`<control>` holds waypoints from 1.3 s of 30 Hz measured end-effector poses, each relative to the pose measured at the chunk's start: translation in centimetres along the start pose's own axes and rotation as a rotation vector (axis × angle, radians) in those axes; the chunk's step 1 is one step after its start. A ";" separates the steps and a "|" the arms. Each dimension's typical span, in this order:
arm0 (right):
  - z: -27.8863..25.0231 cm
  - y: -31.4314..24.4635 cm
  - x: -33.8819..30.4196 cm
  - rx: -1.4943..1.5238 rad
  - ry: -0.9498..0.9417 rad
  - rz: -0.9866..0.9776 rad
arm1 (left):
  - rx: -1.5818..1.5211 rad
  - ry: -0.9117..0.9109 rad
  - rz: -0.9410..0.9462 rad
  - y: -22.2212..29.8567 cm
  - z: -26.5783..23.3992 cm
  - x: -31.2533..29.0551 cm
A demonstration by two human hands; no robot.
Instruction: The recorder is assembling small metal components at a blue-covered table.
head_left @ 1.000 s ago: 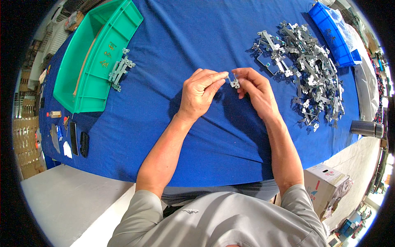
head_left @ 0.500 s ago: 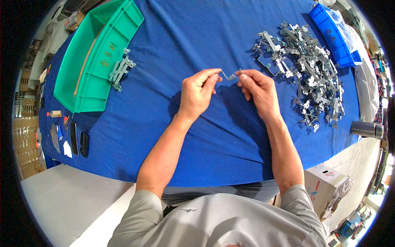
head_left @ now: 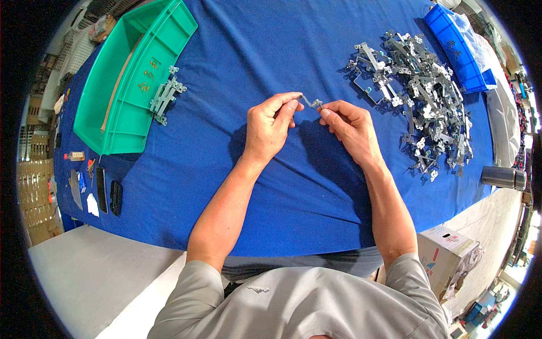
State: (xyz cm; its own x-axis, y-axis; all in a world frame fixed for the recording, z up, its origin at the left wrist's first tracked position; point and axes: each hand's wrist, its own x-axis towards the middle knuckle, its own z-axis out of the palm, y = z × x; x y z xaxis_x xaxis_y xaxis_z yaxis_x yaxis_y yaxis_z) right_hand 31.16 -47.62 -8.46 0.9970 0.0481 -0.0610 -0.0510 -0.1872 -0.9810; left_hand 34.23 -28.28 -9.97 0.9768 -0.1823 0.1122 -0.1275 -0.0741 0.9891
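Note:
Over the middle of the blue cloth, a small bent metal bracket (head_left: 308,102) is held up between my two hands. My left hand (head_left: 270,127) pinches its left end between thumb and fingertips. At the other end, the thumb and fingers of my right hand (head_left: 351,127) are closed on the bracket's tip. A large heap of similar metal brackets (head_left: 432,99) lies to the right. Several more brackets (head_left: 167,97) are laid together in a small group at the left, against the green bin.
The green bin (head_left: 125,121) stands at the left, a blue bin (head_left: 460,51) at the far right. A dark cylindrical flask (head_left: 504,177) lies near the right edge. Small items, among them a black case (head_left: 116,198), sit at the left front. A cardboard box (head_left: 446,254) is below right.
My right hand has shifted slightly left, closer to my left hand. The bracket between them has tilted a little. The heap and the small group look the same.

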 end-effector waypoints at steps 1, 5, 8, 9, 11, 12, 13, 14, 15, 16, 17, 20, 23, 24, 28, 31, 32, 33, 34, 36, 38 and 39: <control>0.0 0.2 0.1 -0.037 0.003 -0.007 | 0.044 -0.005 0.059 0.1 -0.1 0.0; 0.2 0.1 0.0 -0.037 0.033 -0.060 | 0.190 -0.014 0.408 0.0 -0.2 0.6; 0.0 -0.3 0.0 -0.024 0.019 0.066 | 0.170 -0.040 0.361 0.6 -0.1 0.2; 0.0 0.2 0.1 0.059 0.010 0.030 | 0.168 -0.041 0.361 0.5 0.0 0.2; 0.0 0.2 0.2 0.144 -0.003 -0.008 | 0.168 -0.044 0.355 0.4 -0.1 0.2; -0.1 0.0 0.3 0.200 -0.010 0.014 | 0.169 -0.044 0.355 0.3 -0.1 0.1; -0.1 -0.1 0.3 0.257 -0.017 0.036 | 0.195 -0.056 0.370 0.3 -0.1 0.1; -0.1 -0.1 0.3 0.258 -0.017 0.036 | 0.222 -0.069 0.384 0.3 -0.2 0.1; -0.1 0.0 0.4 0.236 -0.044 0.035 | 0.224 -0.068 0.384 0.3 -0.2 0.1; -0.3 0.1 0.4 0.210 -0.066 0.035 | 0.231 -0.075 0.423 0.3 -0.1 0.2; -0.4 0.1 0.3 0.208 -0.064 0.036 | 0.239 -0.082 0.462 0.3 0.0 0.3; -0.6 0.2 0.3 0.145 -0.064 0.073 | 0.219 -0.128 0.431 0.7 0.1 0.2; -0.1 0.1 0.4 0.255 0.033 -0.001 | 0.245 -0.107 0.481 0.1 0.2 0.3; 0.1 -0.1 0.4 0.299 0.092 -0.008 | 0.246 -0.105 0.480 -0.1 0.1 0.1; -0.2 -0.2 0.1 0.128 0.047 0.037 | 0.052 0.016 0.036 -0.3 0.0 0.1; 0.1 -0.4 -0.1 0.044 0.016 -0.002 | 0.001 0.031 -0.025 0.1 0.0 0.1; 0.1 -0.3 -0.1 0.028 0.016 -0.013 | -0.005 0.039 -0.014 0.2 0.2 0.1; 0.1 -0.3 -0.2 0.030 0.017 -0.012 | -0.011 0.047 -0.004 0.2 0.3 0.1; 0.1 -0.3 -0.1 0.016 0.011 -0.016 | -0.012 0.048 -0.003 0.2 0.2 0.1; 0.2 -0.4 -0.1 0.001 0.004 -0.021 | -0.002 0.035 0.002 0.0 0.0 0.1; 0.1 -0.2 0.0 -0.054 -0.008 -0.035 | 0.008 0.019 0.010 -0.2 0.0 0.1; 0.1 -0.1 0.0 -0.053 -0.008 -0.035 | 0.017 0.003 0.018 -0.3 0.0 0.0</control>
State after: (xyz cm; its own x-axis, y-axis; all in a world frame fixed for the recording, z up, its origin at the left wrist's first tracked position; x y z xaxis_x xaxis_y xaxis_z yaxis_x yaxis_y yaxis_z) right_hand 31.17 -47.52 -8.42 0.9976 0.0634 -0.0284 -0.0126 -0.2367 -0.9715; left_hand 34.31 -28.27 -10.28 0.9749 -0.1806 0.1305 -0.1481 -0.0876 0.9851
